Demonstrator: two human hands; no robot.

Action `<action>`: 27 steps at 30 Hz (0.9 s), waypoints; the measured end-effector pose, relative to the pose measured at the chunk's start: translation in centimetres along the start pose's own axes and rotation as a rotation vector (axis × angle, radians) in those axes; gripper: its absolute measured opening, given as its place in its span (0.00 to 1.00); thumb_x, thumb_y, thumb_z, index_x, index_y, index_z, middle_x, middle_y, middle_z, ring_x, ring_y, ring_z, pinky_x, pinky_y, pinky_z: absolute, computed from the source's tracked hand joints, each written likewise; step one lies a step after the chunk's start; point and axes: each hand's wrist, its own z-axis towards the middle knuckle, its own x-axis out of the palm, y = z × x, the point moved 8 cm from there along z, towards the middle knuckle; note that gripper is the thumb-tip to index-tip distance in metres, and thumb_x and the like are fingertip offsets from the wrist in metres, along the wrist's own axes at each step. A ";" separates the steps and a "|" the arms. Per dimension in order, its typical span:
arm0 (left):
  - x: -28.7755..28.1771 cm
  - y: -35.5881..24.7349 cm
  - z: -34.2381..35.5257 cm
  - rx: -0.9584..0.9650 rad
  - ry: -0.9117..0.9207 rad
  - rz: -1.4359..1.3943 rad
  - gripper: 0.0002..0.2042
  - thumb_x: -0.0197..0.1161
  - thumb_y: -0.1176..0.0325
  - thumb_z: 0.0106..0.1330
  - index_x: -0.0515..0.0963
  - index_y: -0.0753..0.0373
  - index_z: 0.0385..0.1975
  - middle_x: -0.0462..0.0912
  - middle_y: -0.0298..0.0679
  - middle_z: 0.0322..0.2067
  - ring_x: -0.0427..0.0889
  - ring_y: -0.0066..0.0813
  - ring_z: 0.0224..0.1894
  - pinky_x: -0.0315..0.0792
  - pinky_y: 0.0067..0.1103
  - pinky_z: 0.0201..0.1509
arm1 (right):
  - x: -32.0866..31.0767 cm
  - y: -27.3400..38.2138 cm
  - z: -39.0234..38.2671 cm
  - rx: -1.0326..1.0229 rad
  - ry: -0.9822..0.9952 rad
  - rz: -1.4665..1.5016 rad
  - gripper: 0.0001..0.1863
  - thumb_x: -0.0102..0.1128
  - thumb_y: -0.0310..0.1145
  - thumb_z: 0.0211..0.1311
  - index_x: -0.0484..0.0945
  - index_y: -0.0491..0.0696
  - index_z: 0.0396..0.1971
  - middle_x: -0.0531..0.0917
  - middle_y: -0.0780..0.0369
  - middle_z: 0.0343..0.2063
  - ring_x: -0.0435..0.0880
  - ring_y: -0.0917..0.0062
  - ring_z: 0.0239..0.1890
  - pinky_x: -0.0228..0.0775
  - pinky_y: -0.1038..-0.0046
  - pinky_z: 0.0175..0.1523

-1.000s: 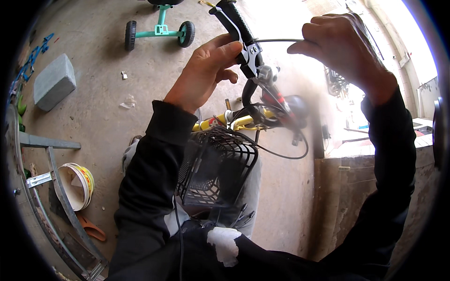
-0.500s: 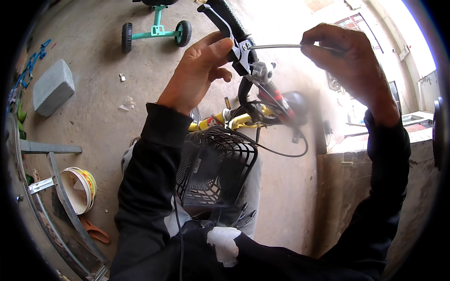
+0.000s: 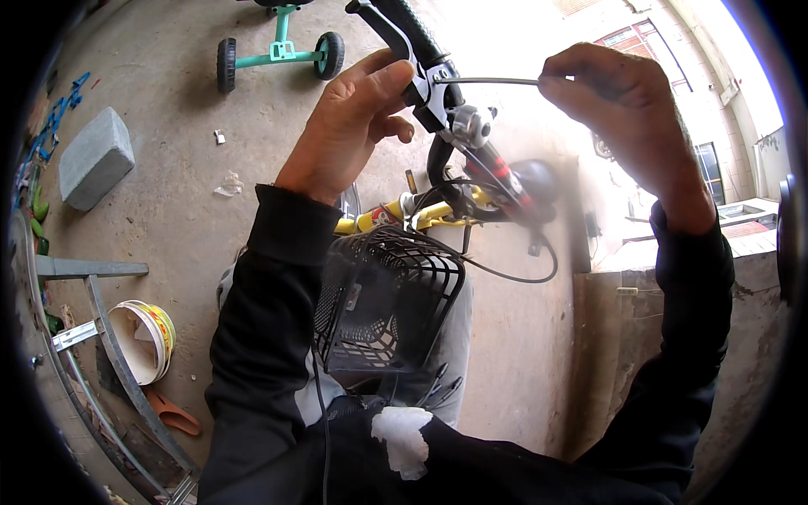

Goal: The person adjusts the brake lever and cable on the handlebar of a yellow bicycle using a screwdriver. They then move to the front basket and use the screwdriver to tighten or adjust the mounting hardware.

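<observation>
Floor (image 3: 194, 168): bare, stained. Upper L of view: green kids' trike (image 3: 281, 55), blk wheels; only rear end in view. Far L: grey block (image 3: 97, 160), w/ a blue tangle (image 3: 59, 118) beyond it. Lower L: metal frame (image 3: 93, 268); white bucket (image 3: 164, 332) w/ yellow band on its side, just beside it; orange-brown slipper (image 3: 175, 412) near bucket. Clear scrap (image 3: 228, 184) on floor betw. block & bike. R side: low wall (image 3: 631, 337), bright glare above.

In the way: blk basket (image 3: 379, 324) sits betw. body & handlebar (image 3: 412, 29). Parts R of the bar blurred, can't ID.

Brake lever (image 3: 391, 34): upper ctr, on handlebar next to ribbed blk grip. Blk blade, silver body w/ small round holes/screws; part hidden by L hand. Silver round fitting just below it. Yellow bike frame (image 3: 370, 220) under, blk cable (image 3: 505, 277) looping R.

L hand (image 3: 345, 114): gripping lever body, thumb on near side. R hand (image 3: 623, 109): pinching outer end of thin grey rod (image 3: 488, 81), thumb + index; rod approx. level, other end at lever body.
</observation>
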 end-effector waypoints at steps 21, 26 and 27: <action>0.0 0.2 0.0 0.002 0.020 -0.032 0.21 0.60 0.43 0.57 0.73 0.54 0.39 0.80 0.32 0.30 0.76 0.14 0.30 0.71 0.14 0.31 | 0.4 0.5 -0.7 0.087 -0.068 -0.044 0.11 0.57 0.33 0.59 0.80 0.41 0.35 0.82 0.61 0.26 0.77 0.84 0.25 0.68 0.82 0.30; 0.1 0.1 -0.1 -0.003 -0.004 -0.039 0.20 0.59 0.43 0.58 0.73 0.54 0.38 0.80 0.32 0.30 0.76 0.14 0.29 0.71 0.14 0.31 | 0.7 0.1 -1.0 0.030 -0.103 0.039 0.11 0.58 0.33 0.58 0.80 0.40 0.34 0.82 0.59 0.24 0.78 0.82 0.25 0.68 0.80 0.31; 0.2 0.0 -0.1 -0.003 -0.013 -0.038 0.20 0.59 0.43 0.58 0.73 0.54 0.38 0.80 0.32 0.29 0.76 0.14 0.29 0.71 0.15 0.30 | 0.7 0.1 -1.0 0.039 -0.096 0.032 0.11 0.58 0.33 0.58 0.80 0.40 0.34 0.82 0.59 0.24 0.78 0.82 0.26 0.68 0.80 0.32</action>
